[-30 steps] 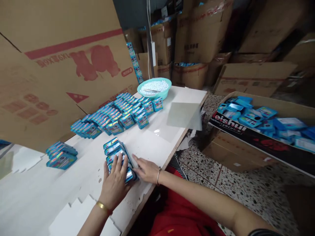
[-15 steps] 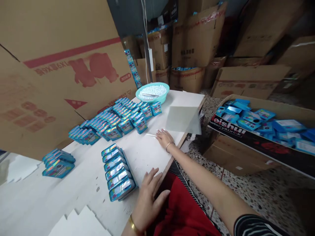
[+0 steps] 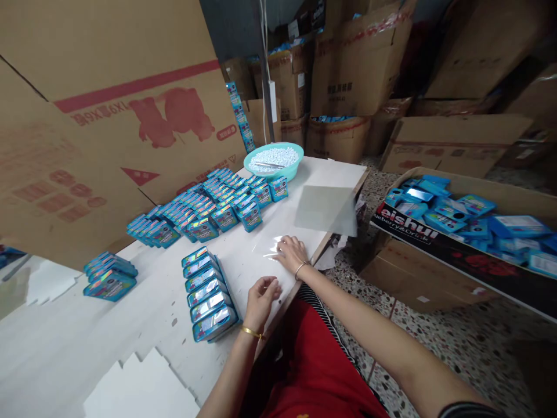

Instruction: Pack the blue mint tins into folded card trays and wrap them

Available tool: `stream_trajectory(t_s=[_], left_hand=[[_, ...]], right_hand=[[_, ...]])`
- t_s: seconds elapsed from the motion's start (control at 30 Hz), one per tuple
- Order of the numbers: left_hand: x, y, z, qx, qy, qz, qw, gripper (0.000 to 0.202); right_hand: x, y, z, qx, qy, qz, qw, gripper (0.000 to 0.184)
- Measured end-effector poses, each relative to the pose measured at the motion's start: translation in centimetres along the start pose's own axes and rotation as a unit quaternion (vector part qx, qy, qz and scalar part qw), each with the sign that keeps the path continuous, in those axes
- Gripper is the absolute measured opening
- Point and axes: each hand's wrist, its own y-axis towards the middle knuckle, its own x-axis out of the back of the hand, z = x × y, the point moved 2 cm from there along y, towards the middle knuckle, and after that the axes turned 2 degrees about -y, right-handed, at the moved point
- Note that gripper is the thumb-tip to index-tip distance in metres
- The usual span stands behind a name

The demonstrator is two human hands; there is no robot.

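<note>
My right hand (image 3: 292, 255) rests near the table's front edge with its fingers curled down on a clear plastic film (image 3: 266, 246), whose edge shines by the fingertips. Closer to me, my left hand (image 3: 263, 296) is raised a little, thumb and fingers drawn together; nothing shows in them. Left of it stands a row of several small blue packs (image 3: 209, 295), lined up side by side. A translucent sheet or stack of sheets (image 3: 326, 209) lies just beyond my right hand and overhangs the table edge.
Many blue packs (image 3: 204, 203) stand in rows along a large cardboard box (image 3: 108, 133). Behind them is a turquoise bowl (image 3: 295, 165) of white pellets with a metal tool. A carton (image 3: 418, 232) of blue packs stands at right. White card pieces (image 3: 141, 389) lie at front left.
My left hand has moved forward from the table edge, and its spread fingers have closed together. My right hand's flat fingers have curled on the film, which now bends and glints.
</note>
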Motion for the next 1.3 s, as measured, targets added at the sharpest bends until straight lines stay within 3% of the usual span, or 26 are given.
stream_trajectory(t_s=[0.13,0.27,0.43,0.5,0.6,0.67,0.8,1.0,1.13,1.3], left_hand=[[0.3,-0.3,0.2,0.007,0.010,0.028,1.000,0.038],[0.3,-0.3,0.3,0.016,0.010,0.029,0.999,0.040],[-0.2,1.5,0.2,0.018,-0.070,-0.091,0.993,0.068],[-0.5,2.6,0.2,0.035,-0.083,-0.113,0.989,0.074],[-0.4,3.6,0.4,0.034,-0.102,-0.111,0.988,0.063],[-0.2,3.7,0.6,0.025,-0.111,-0.108,0.988,0.050],[0.2,3.3,0.8,0.025,-0.111,-0.085,0.990,0.036],[0.3,2.4,0.7,0.025,-0.106,-0.067,0.992,0.038],[0.2,1.7,0.8,0.000,-0.121,-0.101,0.987,0.048],[0.4,1.4,1.3,-0.035,-0.055,-0.107,0.992,0.041]], right_hand=[[-0.3,1.4,-0.6,0.012,0.028,0.007,1.000,0.009],[-0.1,2.0,-0.9,0.029,0.057,0.009,0.998,0.012],[0.3,-0.3,1.6,0.066,0.099,0.020,0.993,0.018],[0.4,-1.9,2.3,0.061,0.100,-0.004,0.993,0.014],[0.6,-3.5,1.9,0.034,0.049,-0.047,0.997,0.024],[0.5,-3.4,1.1,0.029,0.013,-0.025,0.999,0.023],[-0.2,-1.4,-0.2,0.019,0.008,0.026,0.999,0.016],[0.3,1.1,0.0,-0.013,0.058,0.009,0.998,0.013],[1.0,-1.6,2.0,0.011,0.126,-0.018,0.992,0.012],[-0.3,-7.0,3.8,0.024,0.257,-0.030,0.966,0.013]])
